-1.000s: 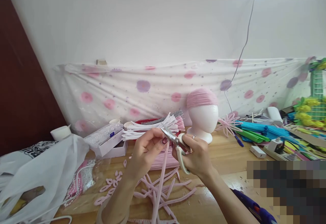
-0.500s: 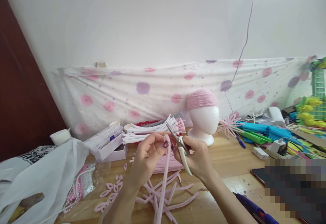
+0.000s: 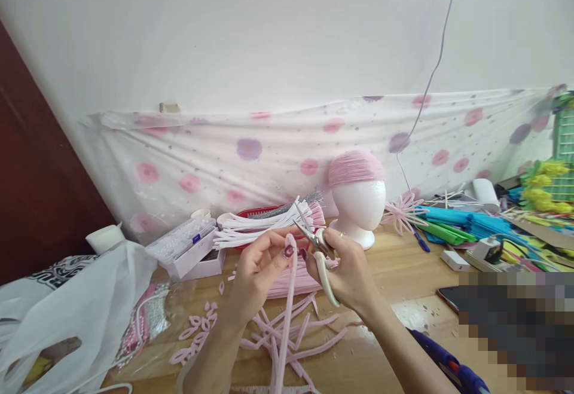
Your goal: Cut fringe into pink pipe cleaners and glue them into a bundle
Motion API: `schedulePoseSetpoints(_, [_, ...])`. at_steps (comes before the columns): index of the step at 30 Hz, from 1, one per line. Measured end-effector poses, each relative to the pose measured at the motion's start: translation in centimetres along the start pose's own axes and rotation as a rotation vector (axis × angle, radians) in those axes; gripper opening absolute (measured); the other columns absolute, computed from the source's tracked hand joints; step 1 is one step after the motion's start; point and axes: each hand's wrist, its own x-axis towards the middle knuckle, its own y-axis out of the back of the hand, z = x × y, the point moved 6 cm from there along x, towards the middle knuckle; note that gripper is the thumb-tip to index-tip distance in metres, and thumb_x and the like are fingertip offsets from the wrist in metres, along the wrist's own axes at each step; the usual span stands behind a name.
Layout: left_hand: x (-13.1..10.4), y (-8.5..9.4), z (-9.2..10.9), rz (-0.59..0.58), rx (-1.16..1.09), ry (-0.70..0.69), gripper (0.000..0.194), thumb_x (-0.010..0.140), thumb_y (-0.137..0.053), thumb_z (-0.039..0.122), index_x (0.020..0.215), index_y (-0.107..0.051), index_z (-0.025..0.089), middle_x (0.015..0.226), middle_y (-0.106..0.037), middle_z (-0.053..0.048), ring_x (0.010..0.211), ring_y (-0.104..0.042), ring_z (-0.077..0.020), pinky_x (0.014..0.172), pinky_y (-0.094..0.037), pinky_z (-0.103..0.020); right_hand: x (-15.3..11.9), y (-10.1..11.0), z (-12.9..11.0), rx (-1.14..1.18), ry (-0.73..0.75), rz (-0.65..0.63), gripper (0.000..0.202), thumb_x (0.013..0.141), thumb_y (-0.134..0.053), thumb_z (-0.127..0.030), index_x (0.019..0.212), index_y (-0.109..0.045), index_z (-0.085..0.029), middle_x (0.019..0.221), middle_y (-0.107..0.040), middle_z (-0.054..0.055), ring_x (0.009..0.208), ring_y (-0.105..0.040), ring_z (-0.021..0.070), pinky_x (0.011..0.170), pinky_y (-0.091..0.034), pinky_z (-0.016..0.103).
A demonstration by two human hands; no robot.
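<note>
Between the thumb and fingers of my left hand (image 3: 258,271) is the bent top of a pink pipe cleaner (image 3: 288,316), whose length hangs down toward the table's front. My right hand (image 3: 347,268) grips scissors (image 3: 320,256) with cream handles; their blades are parted and point up and left, just right of the bend. The right fingertips come close to the bend; whether they touch it I cannot tell. Below my hands lie loose pink pipe cleaners (image 3: 309,352), with a bundle of pink pipe cleaners (image 3: 293,283) behind. Small pink loops (image 3: 192,334) lie left of my left wrist.
A white foam head (image 3: 359,202) wrapped in pink stands behind my right hand. White pipe cleaners (image 3: 251,229) lie in a red basket at the back. Plastic bags (image 3: 89,316) are at left, a glue gun (image 3: 443,358) and phone (image 3: 448,298) at right.
The scissor blades have spread apart from nearly closed. My left hand keeps its pinch on the pipe cleaner. The view has shifted slightly, and a ruler edge now shows at the bottom.
</note>
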Motion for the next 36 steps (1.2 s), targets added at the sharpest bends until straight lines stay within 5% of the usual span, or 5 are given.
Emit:
schedulePoseSetpoints(11, [0.3,0.5,-1.1,0.011,0.004,0.098,0.011,0.088,-0.066,0.030,0.084,-0.067,0.020,0.116,-0.068,-0.007,0.097,-0.068,-0.0203,0.093,-0.049,-0.033,0.4,0.4,-0.3,0.120,0.021,0.007,0.016,0.070,-0.056,-0.013,0.079,-0.046,-0.021,0.079,-0.054,0.001,0.075,-0.049,0.0179,0.066,-0.040,0.029])
schedulePoseSetpoints(18, [0.6,1.0,-1.7,0.035,0.016,0.143,0.010,0.087,-0.067,0.030,0.083,-0.067,0.021,0.104,-0.070,-0.004,0.093,-0.066,-0.0168,0.087,-0.049,-0.026,0.5,-0.2,0.0,0.178,-0.042,-0.038,0.018,0.072,-0.058,-0.011,0.082,-0.047,-0.022,0.085,-0.055,0.002,0.084,-0.054,0.0202,0.074,-0.043,0.032])
schedulePoseSetpoints(29, [2.5,2.4,0.2,0.174,-0.038,0.082,0.013,0.080,-0.074,0.031,0.078,-0.070,0.018,0.099,-0.072,-0.006,0.088,-0.069,-0.0208,0.086,-0.052,-0.033,1.3,-0.9,0.2,0.117,-0.063,-0.055,0.013,0.073,-0.058,-0.012,0.081,-0.052,-0.021,0.079,-0.056,0.001,0.072,-0.050,0.0166,0.065,-0.040,0.028])
schedulePoseSetpoints(36, [2.1,1.5,0.5,0.104,0.007,0.022,0.013,0.085,-0.067,0.031,0.080,-0.067,0.020,0.098,-0.072,-0.007,0.098,-0.064,-0.0237,0.089,-0.047,-0.034,1.0,-1.9,-0.2,0.048,0.018,-0.027,0.016,0.067,-0.058,-0.011,0.073,-0.047,-0.021,0.071,-0.050,-0.001,0.065,-0.045,0.0145,0.060,-0.037,0.025])
